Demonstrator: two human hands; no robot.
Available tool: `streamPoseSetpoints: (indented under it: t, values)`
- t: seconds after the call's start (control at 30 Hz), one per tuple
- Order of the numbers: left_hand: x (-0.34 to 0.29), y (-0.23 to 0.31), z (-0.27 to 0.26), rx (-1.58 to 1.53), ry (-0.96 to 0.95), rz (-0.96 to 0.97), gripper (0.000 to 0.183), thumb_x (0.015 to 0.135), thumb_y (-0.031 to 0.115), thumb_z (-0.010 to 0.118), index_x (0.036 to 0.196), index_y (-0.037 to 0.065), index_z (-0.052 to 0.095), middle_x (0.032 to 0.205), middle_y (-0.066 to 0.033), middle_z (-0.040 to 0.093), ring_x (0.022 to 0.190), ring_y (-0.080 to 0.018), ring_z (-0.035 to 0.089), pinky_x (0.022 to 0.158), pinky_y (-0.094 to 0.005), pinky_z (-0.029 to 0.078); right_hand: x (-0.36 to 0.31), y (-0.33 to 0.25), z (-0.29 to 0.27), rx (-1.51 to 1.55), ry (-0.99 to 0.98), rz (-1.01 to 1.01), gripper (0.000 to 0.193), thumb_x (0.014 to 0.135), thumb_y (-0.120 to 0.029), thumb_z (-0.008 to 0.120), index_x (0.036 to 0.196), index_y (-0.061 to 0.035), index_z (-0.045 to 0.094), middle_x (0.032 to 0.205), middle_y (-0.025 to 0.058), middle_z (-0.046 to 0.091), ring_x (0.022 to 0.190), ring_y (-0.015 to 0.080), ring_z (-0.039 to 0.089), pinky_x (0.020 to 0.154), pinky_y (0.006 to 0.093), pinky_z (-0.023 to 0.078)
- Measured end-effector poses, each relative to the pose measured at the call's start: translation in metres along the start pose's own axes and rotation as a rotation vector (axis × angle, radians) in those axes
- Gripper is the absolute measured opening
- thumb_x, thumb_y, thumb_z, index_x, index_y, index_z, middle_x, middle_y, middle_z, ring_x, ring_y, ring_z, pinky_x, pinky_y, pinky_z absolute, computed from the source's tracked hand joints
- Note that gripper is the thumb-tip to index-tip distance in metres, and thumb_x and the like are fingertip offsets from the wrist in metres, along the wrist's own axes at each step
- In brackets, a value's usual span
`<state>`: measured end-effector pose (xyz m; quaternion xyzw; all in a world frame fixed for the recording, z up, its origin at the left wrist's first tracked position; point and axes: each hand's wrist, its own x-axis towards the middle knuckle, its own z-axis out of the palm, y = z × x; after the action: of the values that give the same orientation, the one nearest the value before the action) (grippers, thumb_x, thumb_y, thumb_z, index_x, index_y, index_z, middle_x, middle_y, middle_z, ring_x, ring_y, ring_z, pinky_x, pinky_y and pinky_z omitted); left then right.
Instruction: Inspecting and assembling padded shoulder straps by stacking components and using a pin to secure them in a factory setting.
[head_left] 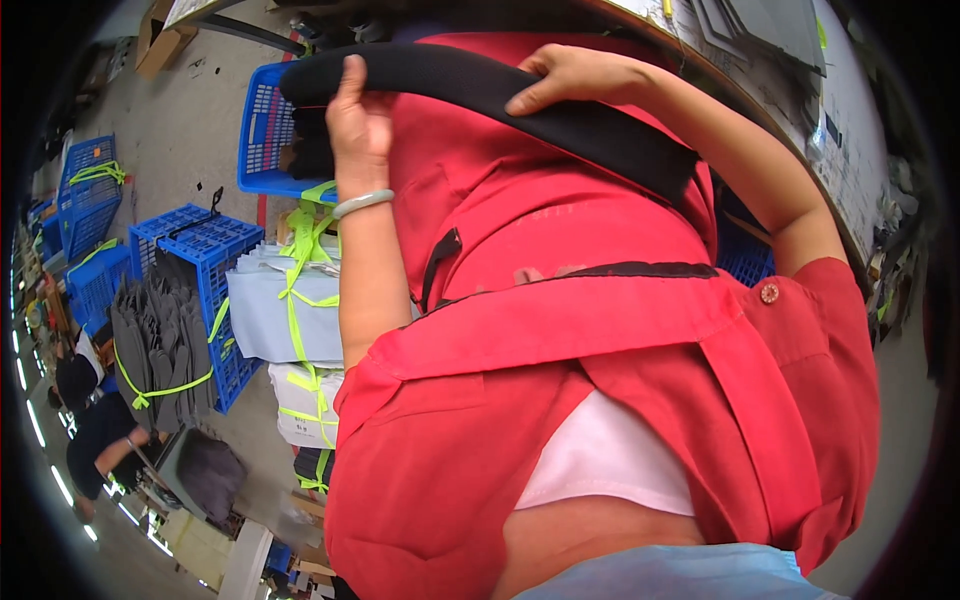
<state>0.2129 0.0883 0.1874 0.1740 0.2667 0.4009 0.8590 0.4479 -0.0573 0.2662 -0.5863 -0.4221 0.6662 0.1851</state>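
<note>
A long, curved strip of black fabric point(440, 72) stretches across my lap over the red apron point(460, 150). My left hand point(362, 120) is closed on its left part, the thumb in front and the other fingers mostly hidden behind it. Nearer the middle, my right hand point(565, 78) grips the upper edge, its thumb lying on the cloth. The wide right end of the strip droops over my knee. Under the left end stands a blue plastic basket point(262, 130) with more dark pieces in it.
At my left are bundles of light blue cloth point(285, 310) and white packages point(305, 405) tied with yellow-green strips, plus a blue crate point(235, 330) beside grey pieces point(165, 345). A worktable point(855, 130) borders my right. Another person point(105, 440) sits far left.
</note>
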Motion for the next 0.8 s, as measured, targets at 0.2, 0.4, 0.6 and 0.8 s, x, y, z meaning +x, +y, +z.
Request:
streamPoseSetpoints:
  t: [0.2, 0.4, 0.6, 0.8]
  values:
    - [-0.005, -0.020, 0.015, 0.187, 0.020, 0.134, 0.021, 0.088, 0.008, 0.067, 0.109, 0.006, 0.061, 0.105, -0.0057, 0.066, 0.096, -0.0205, 0.064, 0.086, -0.0395, 0.054, -0.002, 0.011, 0.013, -0.145, 0.054, -0.010, 0.045, 0.074, -0.037, 0.081, 0.097, 0.0001, 0.068, 0.080, 0.0043, 0.067, 0.068, 0.0108, 0.062, 0.065, 0.0264, 0.051]
    - [-0.026, -0.053, 0.042, 0.398, -0.121, -0.130, 0.022, 0.091, 0.015, 0.066, 0.107, 0.000, 0.063, 0.100, -0.0076, 0.068, 0.092, -0.0168, 0.065, 0.079, -0.0292, 0.054, 0.009, 0.006, 0.007, -0.032, 0.242, -0.128, 0.040, 0.080, -0.037, 0.075, 0.098, -0.0021, 0.066, 0.077, -0.0030, 0.062, 0.066, 0.0037, 0.055, 0.059, 0.0214, 0.046]
    - [-0.031, -0.052, 0.042, 0.485, -0.149, 0.037, 0.021, 0.091, 0.012, 0.065, 0.101, -0.007, 0.066, 0.096, -0.0129, 0.069, 0.087, -0.0164, 0.065, 0.079, -0.0264, 0.053, 0.004, 0.008, 0.001, -0.029, 0.196, -0.134, 0.041, 0.077, -0.035, 0.077, 0.094, 0.0008, 0.068, 0.078, 0.0047, 0.066, 0.065, 0.0123, 0.062, 0.062, 0.0265, 0.050]
    - [-0.035, -0.059, 0.051, 0.375, -0.071, 0.032, 0.021, 0.091, 0.013, 0.065, 0.100, -0.007, 0.066, 0.096, -0.0117, 0.069, 0.085, -0.0159, 0.065, 0.078, -0.0260, 0.052, 0.011, 0.005, 0.007, -0.234, 0.236, -0.094, 0.041, 0.074, -0.034, 0.079, 0.092, 0.0012, 0.067, 0.075, 0.0028, 0.064, 0.065, 0.0102, 0.058, 0.062, 0.0260, 0.048]
